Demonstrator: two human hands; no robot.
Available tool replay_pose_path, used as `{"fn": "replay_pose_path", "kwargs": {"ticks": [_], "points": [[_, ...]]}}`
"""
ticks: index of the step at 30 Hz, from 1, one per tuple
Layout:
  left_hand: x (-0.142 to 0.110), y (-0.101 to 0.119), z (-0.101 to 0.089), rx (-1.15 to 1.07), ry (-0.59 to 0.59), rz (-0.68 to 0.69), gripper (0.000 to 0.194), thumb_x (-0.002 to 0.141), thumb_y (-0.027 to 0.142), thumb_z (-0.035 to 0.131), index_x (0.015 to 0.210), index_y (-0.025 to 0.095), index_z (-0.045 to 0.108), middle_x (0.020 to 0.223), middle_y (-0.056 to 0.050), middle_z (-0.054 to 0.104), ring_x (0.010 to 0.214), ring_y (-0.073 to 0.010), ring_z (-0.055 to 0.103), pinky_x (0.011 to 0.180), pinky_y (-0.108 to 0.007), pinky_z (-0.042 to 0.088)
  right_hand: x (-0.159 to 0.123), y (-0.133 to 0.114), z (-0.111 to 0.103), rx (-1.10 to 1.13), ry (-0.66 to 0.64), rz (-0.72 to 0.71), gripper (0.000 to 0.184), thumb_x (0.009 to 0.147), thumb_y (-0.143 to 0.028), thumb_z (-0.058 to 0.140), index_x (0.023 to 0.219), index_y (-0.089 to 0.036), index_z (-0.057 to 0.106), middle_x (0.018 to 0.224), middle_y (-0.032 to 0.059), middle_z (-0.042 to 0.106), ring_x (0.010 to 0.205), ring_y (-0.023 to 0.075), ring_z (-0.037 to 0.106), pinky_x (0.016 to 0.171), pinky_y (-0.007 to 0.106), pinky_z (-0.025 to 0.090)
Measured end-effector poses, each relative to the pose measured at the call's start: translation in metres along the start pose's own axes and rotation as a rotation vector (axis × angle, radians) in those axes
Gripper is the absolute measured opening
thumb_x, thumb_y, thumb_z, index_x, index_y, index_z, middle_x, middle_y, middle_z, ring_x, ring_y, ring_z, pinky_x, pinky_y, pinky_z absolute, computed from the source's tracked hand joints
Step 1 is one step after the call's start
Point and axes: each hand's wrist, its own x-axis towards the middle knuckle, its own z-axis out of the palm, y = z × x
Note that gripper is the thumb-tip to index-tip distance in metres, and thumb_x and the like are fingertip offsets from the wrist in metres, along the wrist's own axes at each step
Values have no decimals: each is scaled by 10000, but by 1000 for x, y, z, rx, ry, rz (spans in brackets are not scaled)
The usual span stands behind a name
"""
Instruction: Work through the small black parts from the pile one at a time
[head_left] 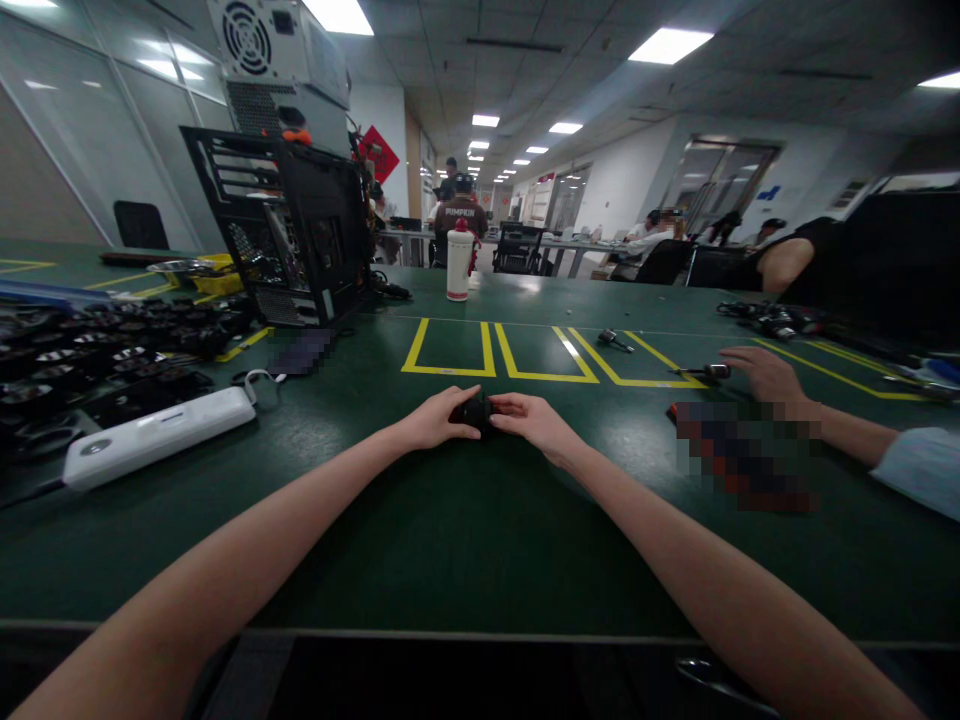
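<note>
Both of my arms stretch forward over the dark green table (420, 520). My left hand (439, 418) and my right hand (534, 420) meet at the middle and are closed round a small black object (474, 411), which rests on or just above the table top. Most of that object is hidden by my fingers, so I cannot name it. Yellow taped rectangles (450, 350) lie just beyond my hands.
A white power strip (157, 436) and several black fans (112, 350) lie at the left, behind them an open black computer case (300, 235). A white bottle (459, 262) stands further back. A co-worker's hand (765, 372) rests at the right near a screwdriver (701, 372).
</note>
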Motion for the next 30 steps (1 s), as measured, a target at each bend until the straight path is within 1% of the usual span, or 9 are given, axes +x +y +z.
{"fn": "replay_pose_path", "kwargs": {"ticks": [2, 6, 8, 11, 14, 19, 25, 28, 30], "points": [[-1, 3, 1, 32, -18, -9, 721, 705, 393, 586, 1311, 199, 248, 1153, -105, 479, 1037, -251, 466, 857, -396, 372, 1, 1, -1, -10, 0, 0, 391, 686, -179, 614, 1070, -145, 544, 1032, 78, 611, 938, 152, 573, 901, 372, 417], [-2, 10, 3, 14, -46, -27, 790, 717, 467, 547, 1337, 173, 156, 1278, -146, 386, 1150, -282, 384, 914, -415, 333, 1, 1, -1, -18, -2, -21, 378, 694, -186, 605, 1065, -141, 547, 1039, 86, 606, 929, 152, 575, 891, 368, 422], [-2, 12, 4, -22, -42, -19, 777, 722, 485, 534, 1332, 167, 174, 1283, -143, 380, 1151, -266, 391, 926, -397, 334, 0, 1, 0, -27, -11, -36, 366, 701, -194, 598, 1061, -148, 550, 1044, 83, 603, 930, 152, 574, 886, 367, 424], [0, 12, 4, -43, -28, -11, 681, 729, 491, 524, 1287, 180, 288, 1230, -110, 445, 1104, -240, 441, 907, -383, 361, 0, 2, 0, -33, -25, -37, 357, 703, -210, 593, 1054, -157, 553, 1042, 74, 604, 931, 155, 574, 880, 364, 426], [6, 12, 2, -28, 40, 33, 654, 694, 470, 579, 1234, 171, 364, 1205, -104, 473, 1093, -236, 452, 915, -379, 360, 5, 2, -3, -19, -18, -56, 361, 697, -217, 596, 1051, -164, 554, 1047, 67, 605, 940, 160, 570, 881, 364, 421], [22, 13, 4, 106, 203, 169, 649, 651, 372, 657, 1202, 173, 377, 1175, -102, 482, 1062, -239, 464, 907, -380, 365, 22, 4, -15, 21, 41, -139, 376, 654, -175, 622, 1025, -140, 569, 1057, 77, 603, 944, 163, 565, 894, 352, 405], [25, 11, 13, 211, 289, 217, 626, 640, 318, 671, 1179, 197, 376, 1126, -69, 491, 1038, -235, 469, 896, -374, 378, 25, 21, -14, 200, 84, -171, 407, 616, -205, 660, 1016, -181, 583, 1039, 53, 618, 969, 165, 558, 917, 351, 381], [23, 11, 15, 213, 312, 225, 607, 648, 309, 665, 1172, 209, 376, 1113, -57, 493, 1028, -226, 473, 888, -364, 387, 25, 26, -9, 252, 120, -129, 362, 640, -272, 647, 991, -199, 589, 1001, 51, 627, 931, 172, 570, 874, 367, 409], [22, 12, 15, 202, 320, 227, 605, 647, 307, 665, 1170, 215, 376, 1108, -54, 493, 1025, -225, 474, 883, -363, 391, 26, 27, -8, 268, 124, -125, 345, 638, -276, 650, 969, -202, 588, 978, 49, 628, 920, 173, 572, 855, 369, 422]]}}
